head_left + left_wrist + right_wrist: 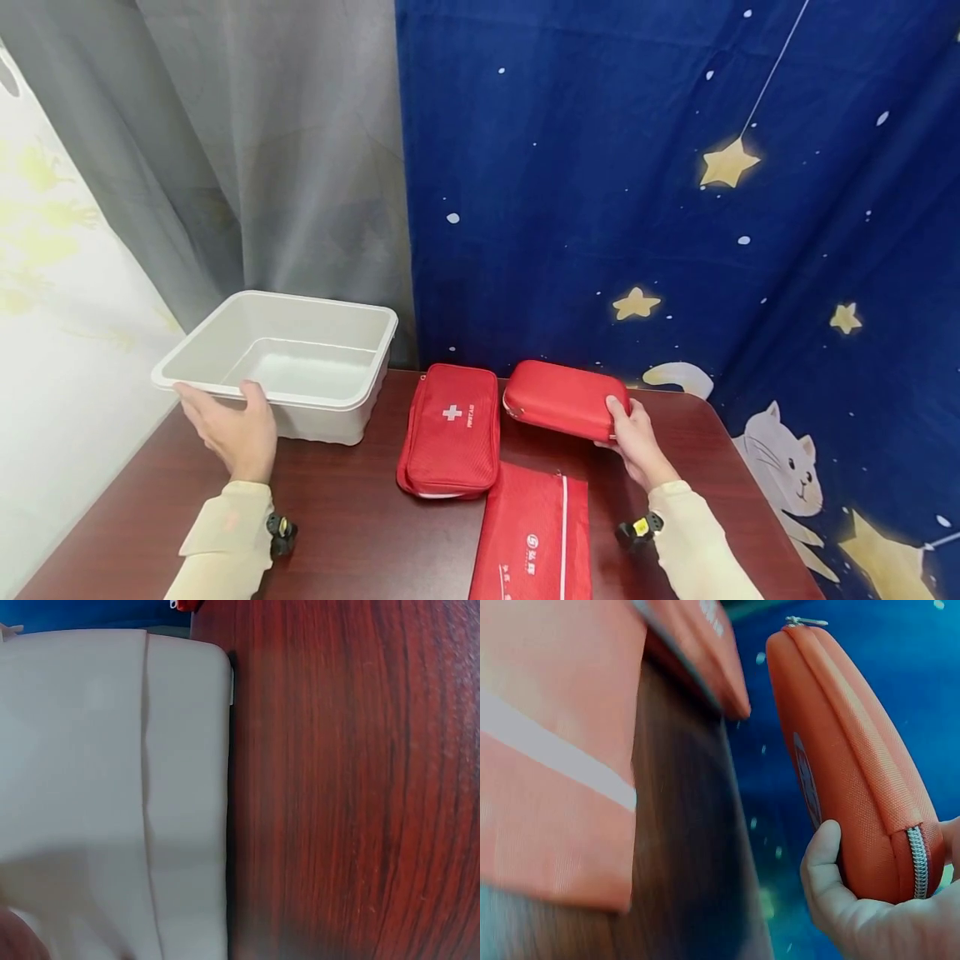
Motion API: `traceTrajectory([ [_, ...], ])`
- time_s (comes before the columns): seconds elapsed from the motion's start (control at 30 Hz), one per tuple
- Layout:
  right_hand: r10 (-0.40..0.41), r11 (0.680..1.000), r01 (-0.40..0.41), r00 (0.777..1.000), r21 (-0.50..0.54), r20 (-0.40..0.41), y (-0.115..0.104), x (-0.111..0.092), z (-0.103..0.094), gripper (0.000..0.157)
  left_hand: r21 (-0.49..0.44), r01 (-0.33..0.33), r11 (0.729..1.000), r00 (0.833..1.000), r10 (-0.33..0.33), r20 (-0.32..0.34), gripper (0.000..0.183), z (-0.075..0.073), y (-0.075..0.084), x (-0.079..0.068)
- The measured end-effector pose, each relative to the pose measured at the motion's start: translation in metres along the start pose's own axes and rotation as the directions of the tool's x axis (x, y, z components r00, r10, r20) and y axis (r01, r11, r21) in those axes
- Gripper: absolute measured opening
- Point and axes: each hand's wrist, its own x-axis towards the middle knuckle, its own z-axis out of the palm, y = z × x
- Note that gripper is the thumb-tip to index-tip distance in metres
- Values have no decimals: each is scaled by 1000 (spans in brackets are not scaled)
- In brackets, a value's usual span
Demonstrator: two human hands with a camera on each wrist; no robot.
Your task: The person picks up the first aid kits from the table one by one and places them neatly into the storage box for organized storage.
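A white plastic basin stands at the table's left side. My left hand touches its near rim, thumb spread away from the fingers. In the left wrist view the basin's wall fills the left half, with a fingertip at the bottom corner. My right hand grips the right end of a red zippered case, thumb on one face and fingers behind. In the right wrist view the case shows a metal zipper at its edge. Left of it lies a red first aid pouch with a white cross.
A flat red zip bag lies in front of the pouch, near the table's front, its upper end against the pouch. Behind the dark wooden table hang a grey curtain and a blue starry curtain.
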Motion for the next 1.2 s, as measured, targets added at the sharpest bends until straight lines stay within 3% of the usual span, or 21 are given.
traceTrajectory([
  [0.2,-18,996,13,998,93,55,-21,-6,35,58,1,6,1000,1000,-6,-7,82,-1,0,0],
  [0.47,-55,972,25,991,234,122,-50,-14,99,53,4,13,1000,1000,-13,-10,81,-1,2,-1],
  [0.63,-64,963,21,986,269,152,-64,-19,131,52,7,11,1000,1000,-11,0,81,2,1,-3],
  [0.87,-83,955,36,985,294,148,-76,-21,159,49,10,16,1000,1000,-16,-1,81,2,-1,-4],
  [1.2,-84,964,36,981,262,177,-86,-23,184,52,17,21,1000,1000,-21,0,81,0,1,-1],
])
